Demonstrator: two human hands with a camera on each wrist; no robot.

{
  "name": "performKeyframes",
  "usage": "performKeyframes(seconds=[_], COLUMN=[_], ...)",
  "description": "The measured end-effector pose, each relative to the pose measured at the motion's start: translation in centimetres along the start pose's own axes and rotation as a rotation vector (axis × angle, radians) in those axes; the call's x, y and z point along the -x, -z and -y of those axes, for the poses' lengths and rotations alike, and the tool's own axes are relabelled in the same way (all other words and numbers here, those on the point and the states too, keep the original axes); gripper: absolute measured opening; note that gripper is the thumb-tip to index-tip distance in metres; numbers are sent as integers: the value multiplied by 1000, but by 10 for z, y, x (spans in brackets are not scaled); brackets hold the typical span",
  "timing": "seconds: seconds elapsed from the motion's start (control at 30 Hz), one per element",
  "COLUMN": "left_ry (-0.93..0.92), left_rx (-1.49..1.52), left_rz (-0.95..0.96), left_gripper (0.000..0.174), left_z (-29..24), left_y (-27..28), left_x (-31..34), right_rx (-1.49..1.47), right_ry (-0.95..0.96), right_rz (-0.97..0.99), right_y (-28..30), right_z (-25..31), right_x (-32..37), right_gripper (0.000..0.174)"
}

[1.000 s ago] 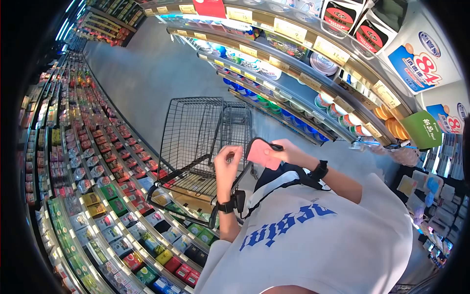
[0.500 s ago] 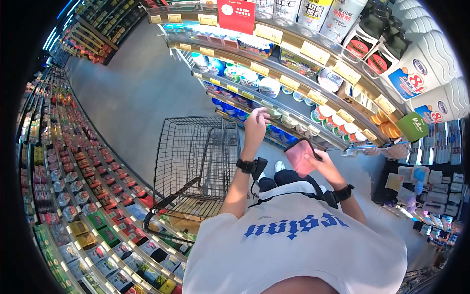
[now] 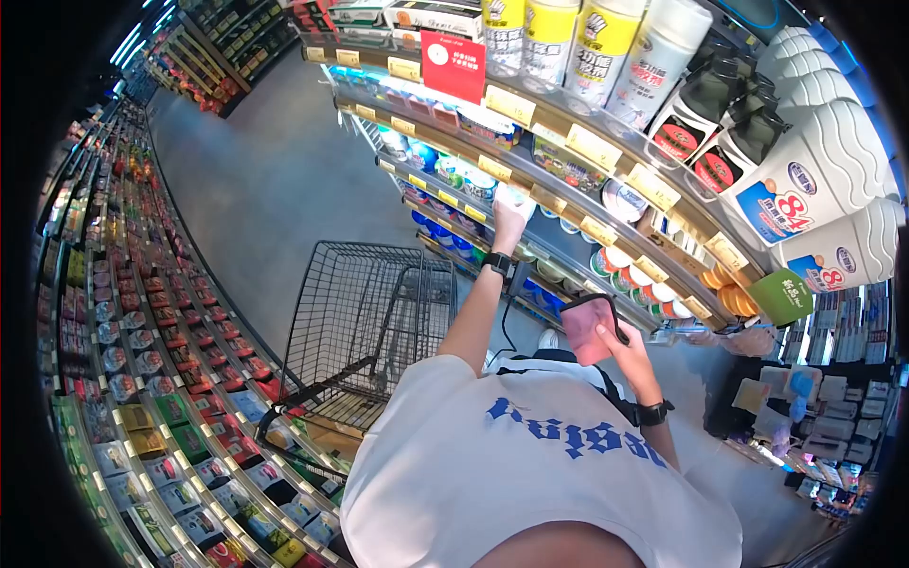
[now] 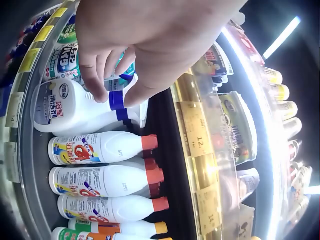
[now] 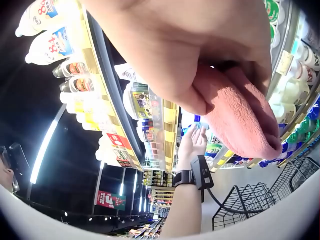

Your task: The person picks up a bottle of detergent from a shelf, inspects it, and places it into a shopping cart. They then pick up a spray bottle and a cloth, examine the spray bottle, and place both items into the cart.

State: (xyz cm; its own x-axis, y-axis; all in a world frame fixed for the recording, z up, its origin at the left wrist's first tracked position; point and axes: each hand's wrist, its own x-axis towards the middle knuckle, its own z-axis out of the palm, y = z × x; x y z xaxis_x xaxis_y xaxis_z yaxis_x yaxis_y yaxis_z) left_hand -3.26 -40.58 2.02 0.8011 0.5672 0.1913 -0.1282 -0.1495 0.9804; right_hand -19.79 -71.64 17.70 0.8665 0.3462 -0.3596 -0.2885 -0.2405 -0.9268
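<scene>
In the left wrist view my left hand (image 4: 155, 45) reaches into a shelf, thumb and fingertips pinching the blue neck of a white cleaner bottle (image 4: 75, 106). The head view shows this left hand (image 3: 509, 222) stretched forward to the middle shelf. White bottles with red caps (image 4: 100, 147) stand beside the gripped one. My right hand (image 3: 627, 360) holds a pink fuzzy cloth with black edging (image 3: 585, 331) near my waist, thumb across its face. Close up in the right wrist view, the pink cloth (image 5: 235, 112) is folded over, its inner side hidden by the fingers.
A black wire shopping cart (image 3: 360, 312) stands to my left, against a low bank of packaged goods (image 3: 180, 417). Spray cans (image 3: 549, 43) and big white bottles (image 3: 795, 189) line the top shelf. Price tags (image 3: 592, 147) run along the shelf edges. Grey floor (image 3: 246, 189) stretches ahead.
My left hand has moved away from the pink cloth, forward to the shelf, and now pinches a bottle's neck. My right hand keeps the cloth, lower and farther right. The head view has shifted toward the shelves.
</scene>
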Motion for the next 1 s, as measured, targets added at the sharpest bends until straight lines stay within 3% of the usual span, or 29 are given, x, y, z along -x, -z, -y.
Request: performKeyframes(seconds=[0.13,0.33,0.37,0.43,0.47,0.57,0.67,0.83,0.9,1.0], left_ry=[146,-394,-393,229,266,231,206,171,23,-60], left_rx=[308,-319,-322,122,164,328,303,200,300,138], left_rz=[11,-251,-255,-16,-3,63,103,137,82,88], left_gripper=[49,38,38,35,32,27,28,34,33,42], left_z=[54,55,47,-4,13,-8,30,29,35,44], left_y=[-25,-27,-25,-18,-19,-14,-6,7,3,6], left_x=[-18,-8,-4,8,7,24,31,38,36,41], right_rx=[-25,-61,-61,-57,-49,-26,-6,7,-38,-11], right_ry=[-8,-4,-5,-9,6,28,39,17,-80,-65], right_rz=[-79,-26,-1,30,50,90,104,74,101,52], right_y=[13,29,29,29,28,22,15,10,8,4], right_z=[-6,-13,-12,-11,-10,-9,-2,-9,-2,-3], right_x=[-2,-16,-18,-21,-22,-26,-27,-29,-26,-21], right_gripper=[37,35,33,32,31,30,31,32,37,38])
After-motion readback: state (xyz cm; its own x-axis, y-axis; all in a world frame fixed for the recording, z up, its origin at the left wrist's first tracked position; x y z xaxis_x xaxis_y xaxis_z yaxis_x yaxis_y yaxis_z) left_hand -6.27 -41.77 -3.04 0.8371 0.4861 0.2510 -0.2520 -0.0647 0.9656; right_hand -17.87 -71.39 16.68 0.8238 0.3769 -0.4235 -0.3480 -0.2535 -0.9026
